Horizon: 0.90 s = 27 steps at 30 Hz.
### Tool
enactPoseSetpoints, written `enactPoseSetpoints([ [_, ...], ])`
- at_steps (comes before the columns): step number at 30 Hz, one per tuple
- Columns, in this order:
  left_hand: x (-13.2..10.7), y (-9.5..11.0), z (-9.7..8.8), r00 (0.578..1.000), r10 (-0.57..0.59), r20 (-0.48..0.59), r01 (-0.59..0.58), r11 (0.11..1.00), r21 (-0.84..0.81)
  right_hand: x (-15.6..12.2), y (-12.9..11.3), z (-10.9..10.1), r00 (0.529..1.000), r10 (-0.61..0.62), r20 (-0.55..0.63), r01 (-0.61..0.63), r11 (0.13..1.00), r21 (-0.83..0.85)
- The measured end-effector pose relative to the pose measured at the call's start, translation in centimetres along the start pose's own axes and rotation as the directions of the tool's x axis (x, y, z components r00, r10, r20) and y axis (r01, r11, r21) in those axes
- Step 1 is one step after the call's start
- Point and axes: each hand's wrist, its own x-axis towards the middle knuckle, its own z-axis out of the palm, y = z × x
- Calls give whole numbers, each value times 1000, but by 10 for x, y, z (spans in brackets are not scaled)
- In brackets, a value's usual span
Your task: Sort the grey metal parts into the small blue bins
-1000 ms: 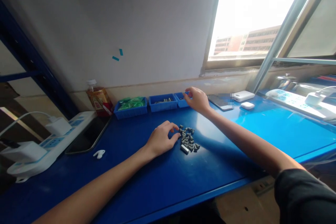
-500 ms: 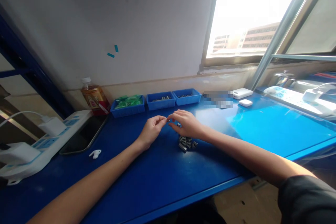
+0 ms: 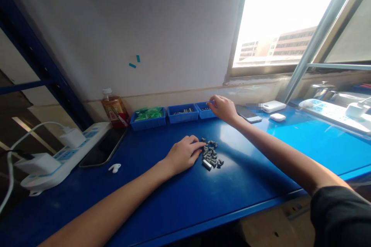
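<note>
Fingertips of your left hand (image 3: 182, 155) are slightly apart at the left edge of the loose pile of metal parts (image 3: 212, 156); no piece is seen lifted between them. Your right hand (image 3: 224, 109) is curled at the right bin (image 3: 206, 115), thumb and forefinger near each other; whether they pinch anything is not resolvable from this view.

Step in hand, as judged: small-parts handling, your left at the pile and your right at the bin. A further pick would call for a narrow fingertip pinch on one piece, with care not to scatter its neighbours.

Pile: on the blue table (image 3: 162, 208), in front of the bins. Pieces grey, short, many apparently with flared heads, lying at mixed angles. One longer, brighter cylinder (image 3: 206, 164) lies on its side at the near edge; a few pieces sit slightly off the cluster.

Outward: middle bin (image 3: 183, 118) with small metallic pieces; left bin (image 3: 148, 124) with green packets (image 3: 149, 113); bottle (image 3: 114, 110) beyond it. White earbud (image 3: 115, 168) well left of the pile, near a dark phone (image 3: 102, 148).
</note>
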Motion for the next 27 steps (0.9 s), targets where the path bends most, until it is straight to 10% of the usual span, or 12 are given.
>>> enactPoseSetpoints([
  [5, 1, -3, -1, 995, -66, -68, 65, 998, -25, -20, 12, 7, 989, -26, 146, 17, 998, 61],
  [16, 7, -17, -1, 916, -339, -213, 203, 852, -482, -73, -59, -9, 819, -541, 191, 460, 818, 345],
  [24, 7, -20, 3, 935, -322, -146, 184, 797, -575, -67, -53, -10, 832, -529, 166, 455, 822, 342],
  [27, 5, -16, 3, 978, -188, -94, 130, 891, -434, -43, -41, -8, 916, -392, 82, 356, 891, 283],
])
